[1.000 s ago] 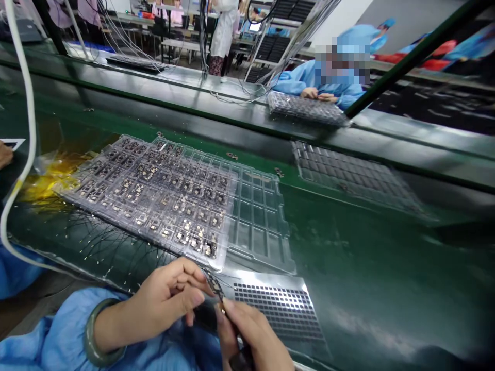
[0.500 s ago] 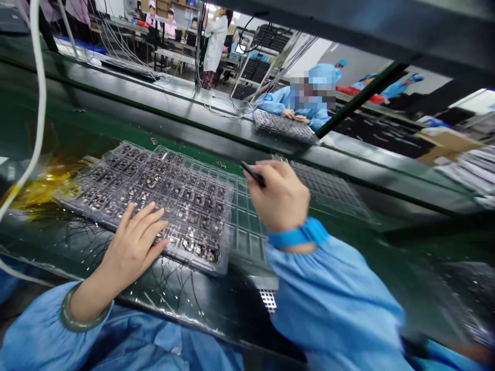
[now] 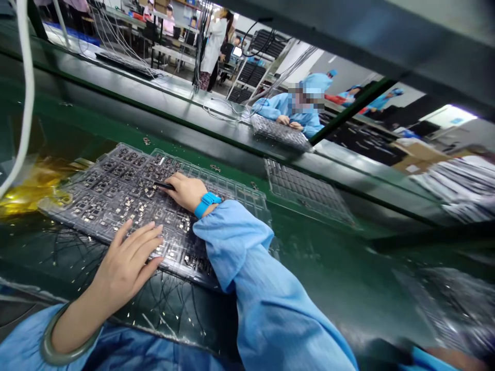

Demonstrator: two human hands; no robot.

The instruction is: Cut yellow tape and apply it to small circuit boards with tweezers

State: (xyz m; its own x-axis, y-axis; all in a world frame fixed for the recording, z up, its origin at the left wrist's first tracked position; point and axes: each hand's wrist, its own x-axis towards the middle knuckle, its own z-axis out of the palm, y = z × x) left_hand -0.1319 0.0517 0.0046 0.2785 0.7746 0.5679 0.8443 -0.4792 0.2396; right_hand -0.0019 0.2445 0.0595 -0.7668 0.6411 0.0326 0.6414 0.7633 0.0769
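Both hands at the tray (image 3: 64, 212), tool (image 3: 164, 185) in the right.
Left hand (image 3: 126, 265) is palm down, fingers a bit spread over the near edge; right hand (image 3: 189, 193) pinches the tool above the middle. Tray's on the green bench (image 3: 317, 247), can't tell if the tip's touching any parts (image 3: 95, 212).
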